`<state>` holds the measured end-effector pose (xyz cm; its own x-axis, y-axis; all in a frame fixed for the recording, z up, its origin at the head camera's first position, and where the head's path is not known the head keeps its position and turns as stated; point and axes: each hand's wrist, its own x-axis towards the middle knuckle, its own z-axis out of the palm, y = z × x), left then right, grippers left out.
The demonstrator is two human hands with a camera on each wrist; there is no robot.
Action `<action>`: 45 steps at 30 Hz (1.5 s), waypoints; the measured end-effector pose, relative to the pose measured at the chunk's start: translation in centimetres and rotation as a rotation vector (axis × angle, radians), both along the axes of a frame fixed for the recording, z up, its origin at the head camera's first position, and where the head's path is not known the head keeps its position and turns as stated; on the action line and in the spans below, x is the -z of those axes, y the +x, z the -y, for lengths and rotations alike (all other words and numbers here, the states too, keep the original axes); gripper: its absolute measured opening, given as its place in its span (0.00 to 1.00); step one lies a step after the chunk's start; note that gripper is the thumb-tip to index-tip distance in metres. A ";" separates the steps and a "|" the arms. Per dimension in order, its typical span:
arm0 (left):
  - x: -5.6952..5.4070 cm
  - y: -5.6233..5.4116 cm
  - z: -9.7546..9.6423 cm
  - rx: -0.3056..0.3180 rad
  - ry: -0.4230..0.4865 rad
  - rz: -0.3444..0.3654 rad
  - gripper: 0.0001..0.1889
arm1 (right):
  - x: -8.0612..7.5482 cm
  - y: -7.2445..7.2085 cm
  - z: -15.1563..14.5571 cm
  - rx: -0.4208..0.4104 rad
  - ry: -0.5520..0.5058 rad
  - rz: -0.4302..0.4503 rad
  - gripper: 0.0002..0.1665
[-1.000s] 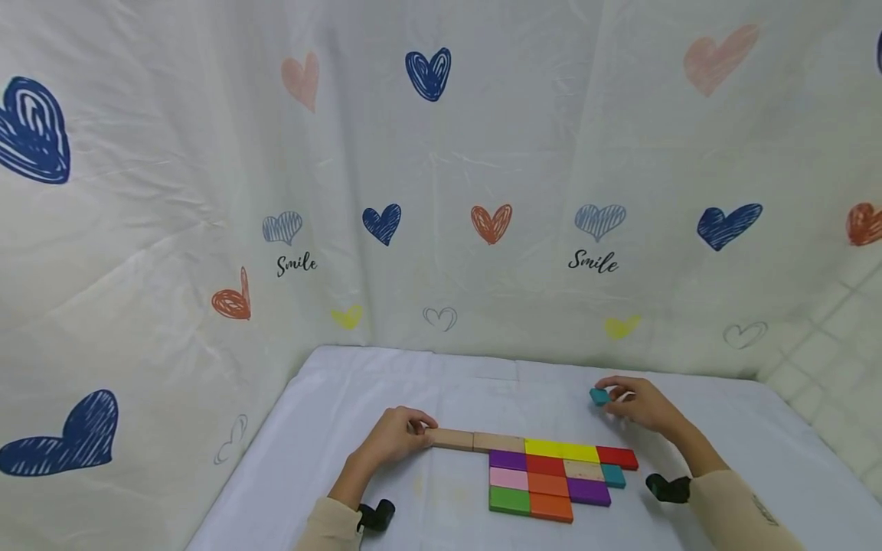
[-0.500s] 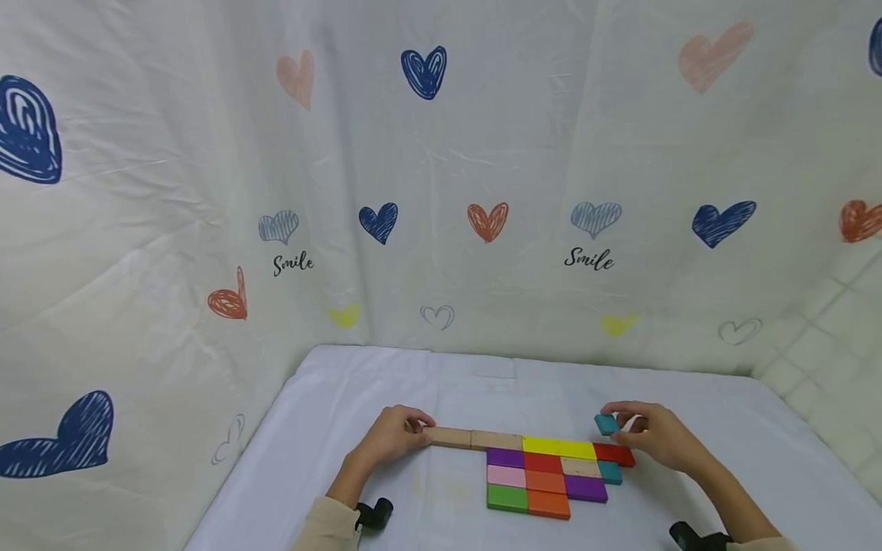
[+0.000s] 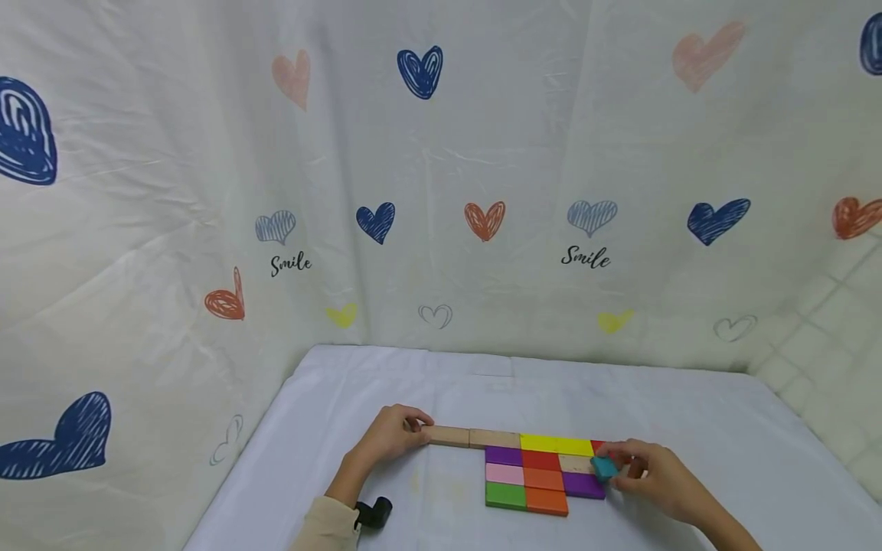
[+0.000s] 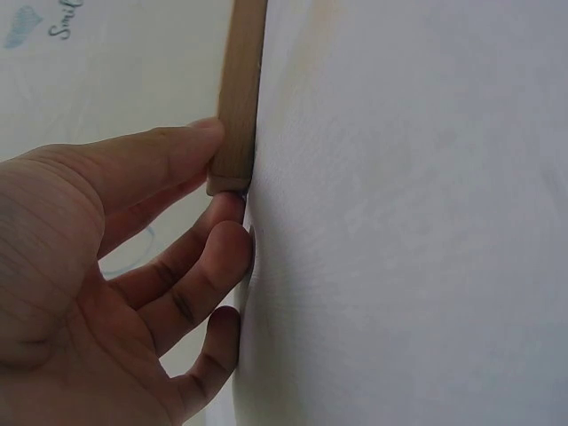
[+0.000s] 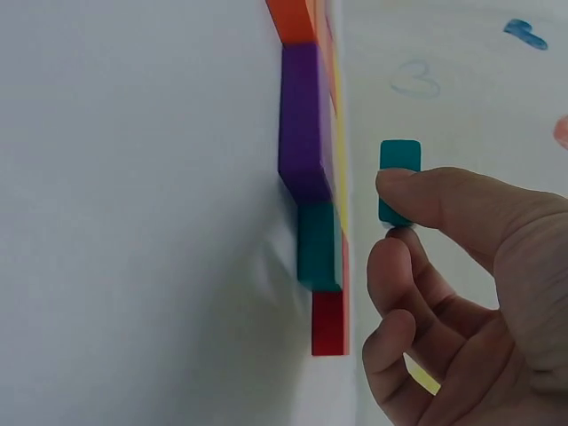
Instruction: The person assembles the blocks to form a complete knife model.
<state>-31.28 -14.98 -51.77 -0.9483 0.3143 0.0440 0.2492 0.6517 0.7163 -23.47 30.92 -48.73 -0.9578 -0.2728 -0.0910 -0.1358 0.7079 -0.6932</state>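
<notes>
My left hand [image 3: 389, 438] holds the left end of a plain wooden block [image 3: 449, 436]; the left wrist view shows the thumb along its side and a fingertip at its end. Between thumb and fingers, my right hand [image 3: 658, 478] pinches a small teal block [image 3: 604, 468]. That block is raised over the right end of the flat block layout, apart from it in the right wrist view. Below lies another teal block [image 5: 319, 244], between a purple block [image 5: 304, 124] and a red block [image 5: 329, 324]. In the head view, my right hand covers most of the red one.
The layout spreads leftward in touching rows. Yellow blocks [image 3: 556, 445] and a second wooden block [image 3: 494, 438] share the back row. Pink [image 3: 504, 474], green [image 3: 506, 497] and orange [image 3: 547, 502] blocks lie nearer. A white cloth [image 3: 413, 383] covers the table; a heart-printed curtain [image 3: 441, 153] hangs behind.
My right hand has brought the teal block from behind the layout toward me, over its right end. The left hand has stayed at the wooden block's end.
</notes>
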 end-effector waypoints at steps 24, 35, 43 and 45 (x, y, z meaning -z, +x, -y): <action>0.3 -0.1 0.2 0.015 0.018 -0.010 0.08 | 1.1 2.2 4.8 0.043 0.043 0.110 0.23; 0.3 0.0 0.1 0.007 0.013 0.001 0.08 | 1.1 2.4 5.6 0.075 0.066 0.166 0.21; 0.3 0.0 0.1 0.001 0.021 0.006 0.08 | 1.4 2.4 5.9 0.106 0.087 0.154 0.20; 0.3 0.0 0.1 0.001 0.020 0.007 0.08 | 1.4 2.4 6.0 0.104 0.085 0.148 0.20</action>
